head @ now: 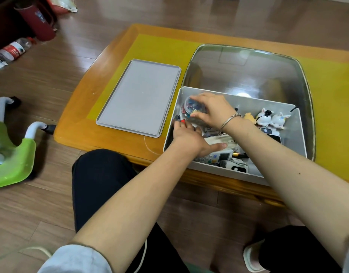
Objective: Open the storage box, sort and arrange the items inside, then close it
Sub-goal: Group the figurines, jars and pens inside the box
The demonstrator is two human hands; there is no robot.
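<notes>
Right hand is clamped over a clear round container of small coloured bits, fingers curled over its top and thumb under the near edge, a firm grip in the far left corner of the storage box. Just nearer the person than that grip, the left hand lies low among the contents, thumb stretched along a white remote control; its fingers are buried by some red and dark pens, so whether they hold anything is hard to call.

To the right of the grip, along the far wall, sit two white rabbit figurines and a small yellow toy. Nearer the person, under the forearms, there's a battery and a white clock-like gadget.

Out past the box wall, left of the grip, the grey lid lies flat on the table, well apart from the box. So the opening is done, and this looks like the sorting step.

Next move likely calls for seating that container snug in its corner, then lining the loose pens and remote beside it before fetching the lid.
</notes>
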